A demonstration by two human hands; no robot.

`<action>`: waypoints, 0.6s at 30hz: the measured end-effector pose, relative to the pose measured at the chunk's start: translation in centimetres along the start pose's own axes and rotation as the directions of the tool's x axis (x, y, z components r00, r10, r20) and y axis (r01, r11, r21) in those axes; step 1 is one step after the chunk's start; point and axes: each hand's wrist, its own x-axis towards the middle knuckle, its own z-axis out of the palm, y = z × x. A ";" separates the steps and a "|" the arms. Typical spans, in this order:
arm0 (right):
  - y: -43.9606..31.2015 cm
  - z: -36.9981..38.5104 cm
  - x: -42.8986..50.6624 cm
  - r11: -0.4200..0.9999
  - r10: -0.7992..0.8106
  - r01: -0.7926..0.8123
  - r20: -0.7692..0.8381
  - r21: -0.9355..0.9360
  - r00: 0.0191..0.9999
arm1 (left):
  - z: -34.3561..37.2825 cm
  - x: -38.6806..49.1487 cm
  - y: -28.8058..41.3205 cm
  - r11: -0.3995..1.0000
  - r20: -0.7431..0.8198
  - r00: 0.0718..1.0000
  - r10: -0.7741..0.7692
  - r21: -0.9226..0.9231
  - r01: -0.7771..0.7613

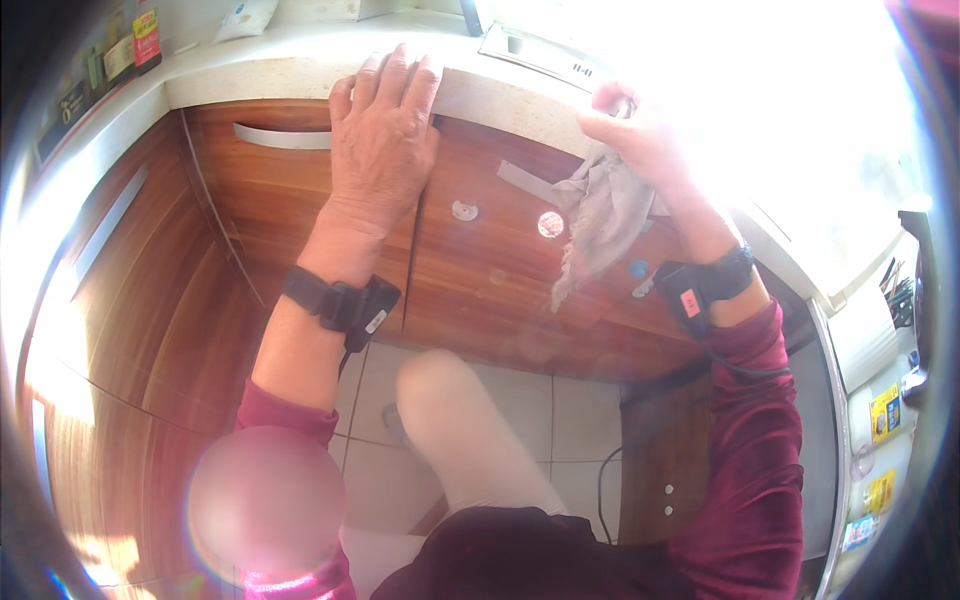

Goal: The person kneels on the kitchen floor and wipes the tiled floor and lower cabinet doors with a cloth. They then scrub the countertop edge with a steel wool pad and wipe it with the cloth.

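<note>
My left hand (386, 139) rests palm down on the front edge of the light countertop (300, 79), fingers slightly apart, holding nothing. To the right, my right hand (637, 139) is closed on a greyish cloth (604, 217) with a frayed edge. The cloth hangs down in front of the reddish-brown wooden cabinet door (480, 262). Strong glare washes out the counter around the right hand, so its fingers show only in part. Each wrist wears a black strap with a small black box.
A metal sink rim (532, 56) lies behind the hands. Bottles and a red box (147, 37) stand at the far left, a white packet (247, 19) beyond them. Metal handles (281, 136) project from the cabinets. At right are a white cylindrical container (862, 337) and yellow packets (885, 412).
</note>
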 end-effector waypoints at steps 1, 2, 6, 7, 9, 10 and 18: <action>-0.5 0.5 0.1 0.999 0.011 -0.011 -0.010 -0.049 1.000 | 0.0 0.0 0.0 1.000 0.005 1.000 -0.001 0.000 0.001; -1.0 1.3 0.2 0.995 0.020 -0.022 -0.021 -0.096 1.000 | -0.1 0.0 0.1 1.000 0.002 1.000 -0.003 -0.001 0.003; -3.2 4.5 1.1 0.955 -0.108 0.072 -0.110 -0.287 0.988 | -0.1 0.0 0.2 1.000 -0.013 1.000 -0.009 -0.016 0.009; -3.5 5.1 1.3 0.929 -0.158 0.105 -0.123 -0.354 0.980 | 0.0 0.0 0.1 1.000 -0.022 1.000 -0.006 -0.014 0.006; -3.8 5.5 1.7 0.930 -0.196 0.150 -0.108 -0.335 0.975 | 0.2 0.0 -0.1 1.000 -0.043 0.999 0.006 0.004 -0.006; -3.8 5.5 1.8 0.957 -0.179 0.154 -0.083 -0.248 0.980 | 0.3 -0.1 -0.2 1.000 -0.050 0.999 0.013 0.010 -0.012; -2.8 5.0 2.2 0.980 -0.077 0.073 -0.018 -0.183 0.997 | 0.8 -0.2 -0.4 1.000 -0.110 0.994 0.010 -0.012 -0.011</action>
